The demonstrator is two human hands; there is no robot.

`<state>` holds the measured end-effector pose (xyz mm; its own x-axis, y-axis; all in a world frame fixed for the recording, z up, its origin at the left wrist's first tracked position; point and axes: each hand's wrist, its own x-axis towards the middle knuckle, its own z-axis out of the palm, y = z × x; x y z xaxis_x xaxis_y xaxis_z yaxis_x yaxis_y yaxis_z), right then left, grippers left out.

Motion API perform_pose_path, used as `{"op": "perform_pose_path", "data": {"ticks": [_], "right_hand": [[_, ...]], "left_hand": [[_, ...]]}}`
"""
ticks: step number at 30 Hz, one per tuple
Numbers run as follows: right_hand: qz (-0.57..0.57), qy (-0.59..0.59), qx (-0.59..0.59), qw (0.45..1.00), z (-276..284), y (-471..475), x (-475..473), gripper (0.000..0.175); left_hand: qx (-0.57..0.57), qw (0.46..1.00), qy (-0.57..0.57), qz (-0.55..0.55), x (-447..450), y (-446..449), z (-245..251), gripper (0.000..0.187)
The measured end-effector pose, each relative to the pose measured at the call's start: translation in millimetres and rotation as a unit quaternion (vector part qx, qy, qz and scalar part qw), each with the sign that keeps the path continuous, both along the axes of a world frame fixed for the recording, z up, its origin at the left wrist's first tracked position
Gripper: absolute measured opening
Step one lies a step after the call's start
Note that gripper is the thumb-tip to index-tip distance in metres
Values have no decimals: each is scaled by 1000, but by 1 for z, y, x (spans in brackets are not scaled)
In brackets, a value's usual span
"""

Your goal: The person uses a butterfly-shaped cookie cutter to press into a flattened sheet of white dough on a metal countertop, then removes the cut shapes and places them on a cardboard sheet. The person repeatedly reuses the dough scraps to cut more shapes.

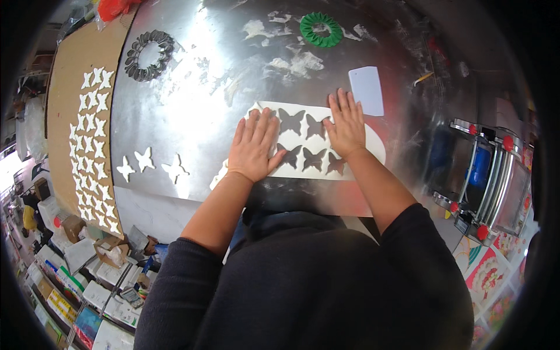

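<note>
A flat sheet of white dough (315, 170) lies on a steel work table (175, 131), with several butterfly-shaped holes through which the metal shows. Flat on its left part rests my left hand (255, 146), fingers spread and the thumb over one hole. My right hand (347, 124) presses palm-down on the right part, its fingertips reaching past the far edge. Just beyond those fingers is a white scraper card (367, 91). Left of the sheet, a butterfly cutout (176, 168) and two smaller cutouts (145, 159) lie on the metal. Neither hand grips anything.
Rows of white butterfly cutouts (89, 144) cover part of a cardboard sheet (78, 52) at the left. Farther back are a dark petal-edged ring (136, 56), a green ring (321, 29) and patches of white powder (297, 64). A metal roller machine (485, 179) stands at right.
</note>
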<state>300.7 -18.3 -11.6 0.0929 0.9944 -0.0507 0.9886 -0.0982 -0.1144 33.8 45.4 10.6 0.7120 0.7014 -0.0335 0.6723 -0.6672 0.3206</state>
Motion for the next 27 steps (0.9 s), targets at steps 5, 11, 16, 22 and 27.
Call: {"op": "perform_pose_path", "data": {"ticks": [5,11,16,22,27], "right_hand": [[-11,39,26,999,2,2,-2,66],[-3,12,11,1000,1,8,-2,67],[-31,41,5,999,2,3,-2,67],[-27,144,149,978,29,-16,24,25],[43,152,68,985,40,-22,39,10]], "left_hand": [[5,1000,8,3,-1,3,2,73],[14,1000,-14,17,1,-3,1,72],[36,999,16,4,1,-3,4,77],[1,999,-37,4,34,-23,7,82],[-11,995,-84,-53,95,-48,-3,79]]}}
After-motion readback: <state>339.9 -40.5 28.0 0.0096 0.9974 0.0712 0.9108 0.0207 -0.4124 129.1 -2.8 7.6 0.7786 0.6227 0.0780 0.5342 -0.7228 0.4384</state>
